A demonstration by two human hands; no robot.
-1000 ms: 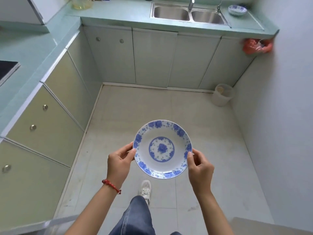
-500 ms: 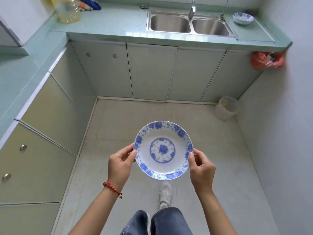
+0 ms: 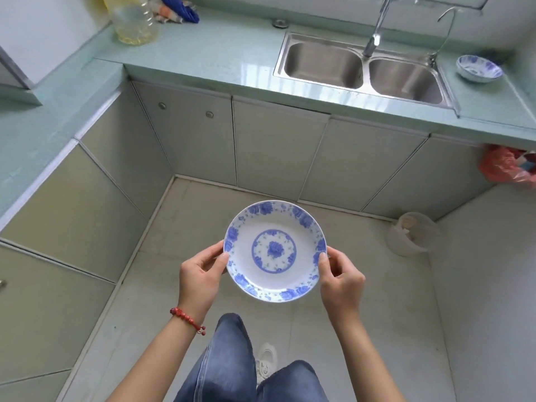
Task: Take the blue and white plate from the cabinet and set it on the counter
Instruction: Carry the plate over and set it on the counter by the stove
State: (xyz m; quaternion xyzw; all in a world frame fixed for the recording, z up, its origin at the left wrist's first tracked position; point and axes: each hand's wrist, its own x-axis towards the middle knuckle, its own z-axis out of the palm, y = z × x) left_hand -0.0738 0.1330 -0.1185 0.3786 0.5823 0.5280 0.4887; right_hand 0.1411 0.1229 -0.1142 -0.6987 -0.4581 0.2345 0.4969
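Observation:
The blue and white plate is held level over the floor, in front of my body. My left hand grips its left rim and my right hand grips its right rim, thumbs on top. A pale green counter runs along the far wall and down the left side, above shut cabinet doors. The plate is well short of the counter's front edge.
A steel double sink with a tap is set in the far counter. A blue and white bowl stands right of it. A plastic oil bottle and a blue cloth sit far left. A white bucket stands on the floor; a red bag hangs at right.
I have walked toward the far counter with the plate in both hands. The sink and counter are closer and larger now. My grip on the plate is the same.

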